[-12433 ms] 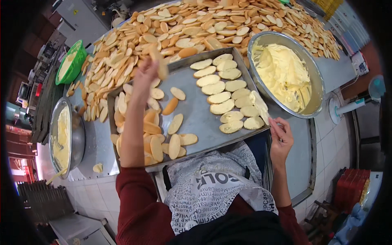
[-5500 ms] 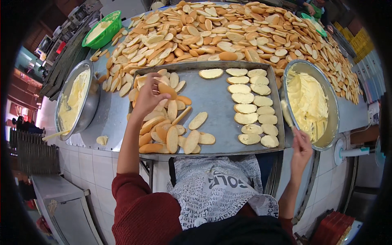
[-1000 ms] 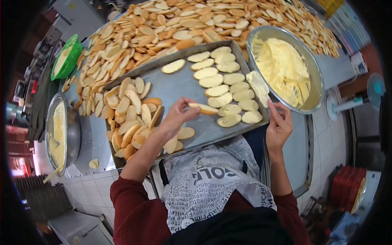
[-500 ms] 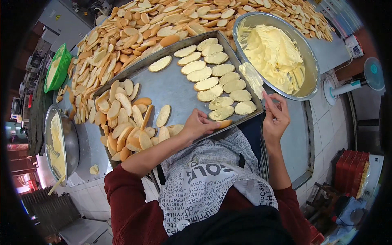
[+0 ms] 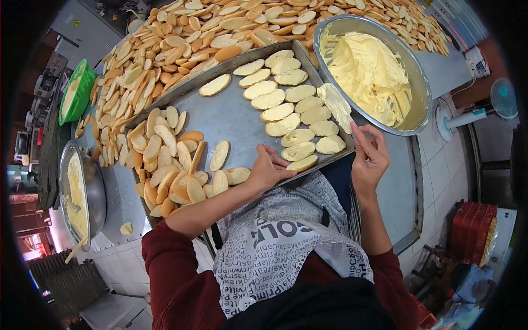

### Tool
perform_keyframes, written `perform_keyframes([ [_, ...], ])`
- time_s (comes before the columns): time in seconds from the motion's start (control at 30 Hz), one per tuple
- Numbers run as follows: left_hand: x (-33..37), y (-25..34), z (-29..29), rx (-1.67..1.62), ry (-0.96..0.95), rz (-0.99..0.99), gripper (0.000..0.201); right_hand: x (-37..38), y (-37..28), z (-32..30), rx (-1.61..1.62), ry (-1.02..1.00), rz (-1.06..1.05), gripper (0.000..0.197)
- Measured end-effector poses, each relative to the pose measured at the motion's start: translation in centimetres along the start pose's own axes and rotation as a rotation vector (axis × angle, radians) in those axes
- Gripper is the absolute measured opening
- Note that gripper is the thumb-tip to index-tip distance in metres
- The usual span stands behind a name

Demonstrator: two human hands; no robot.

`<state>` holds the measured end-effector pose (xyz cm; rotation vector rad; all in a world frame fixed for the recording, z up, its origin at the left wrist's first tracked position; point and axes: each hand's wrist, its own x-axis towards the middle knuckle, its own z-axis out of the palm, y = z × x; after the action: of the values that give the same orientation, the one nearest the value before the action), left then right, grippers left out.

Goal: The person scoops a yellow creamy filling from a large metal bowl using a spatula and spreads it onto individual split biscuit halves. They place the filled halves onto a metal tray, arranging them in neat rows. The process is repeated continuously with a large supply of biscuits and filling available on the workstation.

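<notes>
My left hand (image 5: 269, 166) is closed at the near edge of the metal tray (image 5: 199, 115). Its fingertips pinch the left end of an oval bread slice (image 5: 302, 163) that lies cream side up. My right hand (image 5: 369, 151), fingers closed, grips a spreading spatula (image 5: 334, 104) at its lower end; pale yellow cream coats the blade, and the handle is mostly hidden. The blade is over the tray's right wall, beside the big steel bowl of cream (image 5: 419, 118). Rows of cream-coated slices (image 5: 284, 125) fill the tray's right part.
Plain bread slices (image 5: 165, 165) are heaped in the tray's left end. Beyond the tray spreads a large pile of slices (image 5: 220, 25). Another steel bowl (image 5: 98, 192) and a green basin (image 5: 82, 91) stand at left. A small fan (image 5: 459, 118) is at far right.
The bread slice in my left hand has gone from tilted, brown side showing, to lying flatter with its creamed face up. The spatula has shifted slightly left.
</notes>
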<state>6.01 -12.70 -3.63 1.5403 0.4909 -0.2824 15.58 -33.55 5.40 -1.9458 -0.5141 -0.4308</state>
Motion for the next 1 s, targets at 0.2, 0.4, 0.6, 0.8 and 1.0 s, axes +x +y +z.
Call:
perform_keyframes([
  [0.2,-0.3,0.2,-0.8,0.113,0.076,0.171,0.067,0.4,-0.4,0.4,-0.012,0.024,-0.03,0.042],
  [0.4,-1.8,1.3,-10.2,0.413,0.391,0.237,0.025,2.6,2.2,-2.9,-0.155,0.124,-0.035,0.033],
  [0.6,-7.7,1.1,-16.5,1.053,0.697,0.257,0.026,5.0,6.1,-6.4,-0.195,0.072,0.178,0.03],
  [0.8,-7.3,-1.6,-18.8,0.566,0.659,0.105,0.03,6.9,6.6,-6.7,-0.222,-0.003,0.237,0.032],
  [1.0,-7.4,1.5,-19.6,-0.85,0.356,0.265,0.034,10.9,6.6,-7.2,-0.874,-0.188,0.08,0.033],
])
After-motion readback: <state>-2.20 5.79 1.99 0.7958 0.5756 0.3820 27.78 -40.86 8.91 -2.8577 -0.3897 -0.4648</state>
